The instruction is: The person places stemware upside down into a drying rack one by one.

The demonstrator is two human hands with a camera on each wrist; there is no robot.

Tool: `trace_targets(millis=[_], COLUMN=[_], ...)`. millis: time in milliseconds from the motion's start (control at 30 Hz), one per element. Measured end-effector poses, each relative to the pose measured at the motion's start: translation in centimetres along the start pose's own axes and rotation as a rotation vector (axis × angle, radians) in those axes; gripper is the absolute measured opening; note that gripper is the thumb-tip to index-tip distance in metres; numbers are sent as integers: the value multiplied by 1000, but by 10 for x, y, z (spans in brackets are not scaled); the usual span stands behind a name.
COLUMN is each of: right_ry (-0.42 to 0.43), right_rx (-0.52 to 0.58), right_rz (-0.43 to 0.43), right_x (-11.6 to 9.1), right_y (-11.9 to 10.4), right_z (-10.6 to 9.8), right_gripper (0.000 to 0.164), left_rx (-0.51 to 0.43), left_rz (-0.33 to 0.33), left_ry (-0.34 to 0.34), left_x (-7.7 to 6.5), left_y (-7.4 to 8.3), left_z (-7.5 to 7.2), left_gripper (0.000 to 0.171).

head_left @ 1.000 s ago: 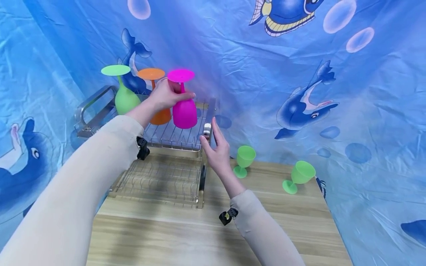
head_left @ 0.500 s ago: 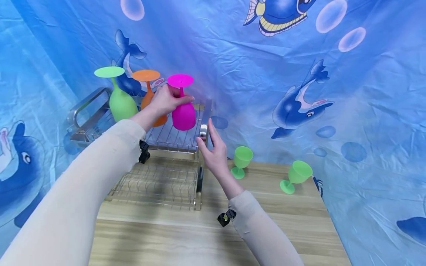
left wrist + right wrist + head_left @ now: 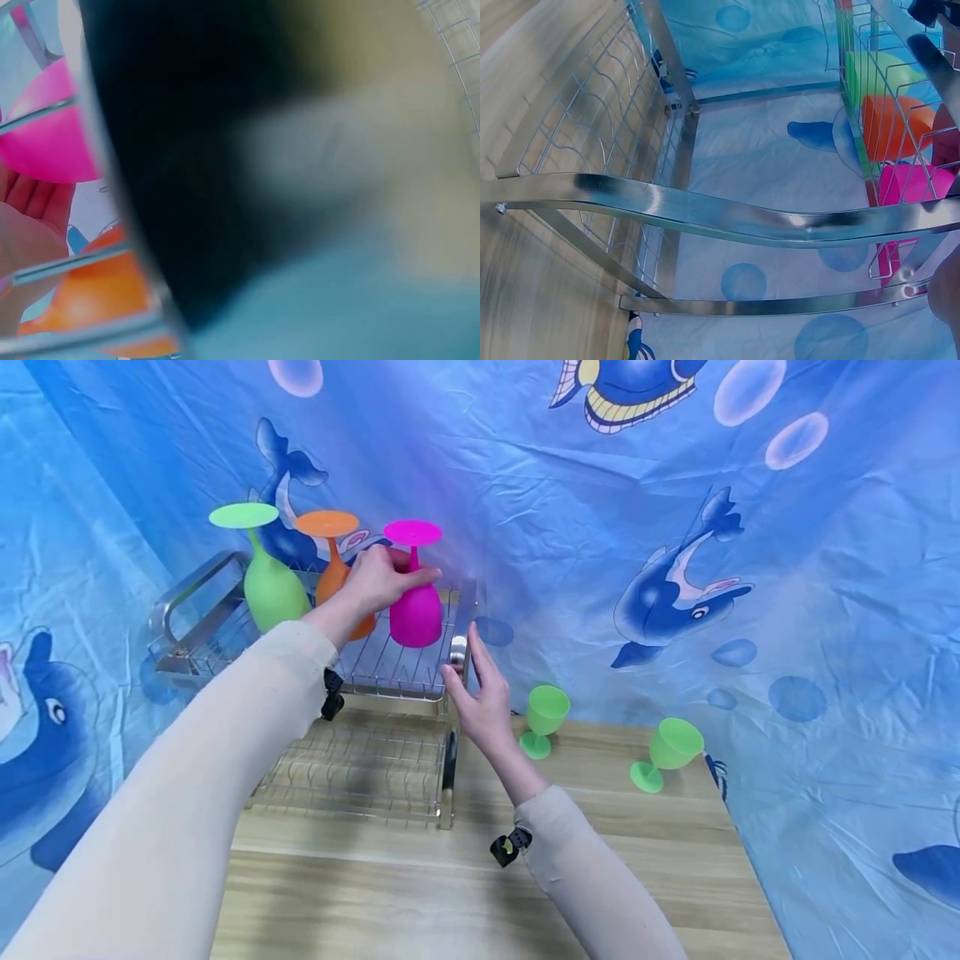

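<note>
One pale table (image 3: 375, 893), blue backdrop (image 3: 517, 502), pink goblet (image 3: 416, 617)

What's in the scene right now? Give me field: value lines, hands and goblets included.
left hand: grips the pink goblet near its stem
pink goblet pose: upside down at the upper tier of the metal rack; rim contact unclear
right hand: thumb and fingers extended, at the rack's right end; contact unclear
upper tier also: inverted green goblet, with inverted orange goblet to its right
table: nearer green goblet and farther green goblet, upright, apart, right of rack
</note>
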State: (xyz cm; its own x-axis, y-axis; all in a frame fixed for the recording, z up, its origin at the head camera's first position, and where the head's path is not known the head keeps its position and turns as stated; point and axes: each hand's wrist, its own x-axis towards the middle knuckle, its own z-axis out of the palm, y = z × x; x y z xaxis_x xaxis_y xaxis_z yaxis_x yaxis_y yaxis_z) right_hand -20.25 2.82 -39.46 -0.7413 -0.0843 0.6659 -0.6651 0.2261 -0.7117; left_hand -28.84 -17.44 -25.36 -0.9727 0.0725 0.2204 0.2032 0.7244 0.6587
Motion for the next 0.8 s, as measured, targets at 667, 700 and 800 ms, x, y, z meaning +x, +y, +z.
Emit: trace_targets(millis=[667,700,800], right_ry=[-53,-53,-59], right_rx=[-62,-60,-58], right_rz=[19,15,13], right_x=[7,7,8], right_y=[0,0,0], right_z=[-9,-10,-11], right_gripper=[74,74,74], left_rx=[157,172,214], left_rz=[-36,-18,30], left_ry=[-117,-120,-121], left_x=[-51,-55,-70], left_y=[20,20,20], left_z=[-31,-33,-41], left_gripper=[92,92,89])
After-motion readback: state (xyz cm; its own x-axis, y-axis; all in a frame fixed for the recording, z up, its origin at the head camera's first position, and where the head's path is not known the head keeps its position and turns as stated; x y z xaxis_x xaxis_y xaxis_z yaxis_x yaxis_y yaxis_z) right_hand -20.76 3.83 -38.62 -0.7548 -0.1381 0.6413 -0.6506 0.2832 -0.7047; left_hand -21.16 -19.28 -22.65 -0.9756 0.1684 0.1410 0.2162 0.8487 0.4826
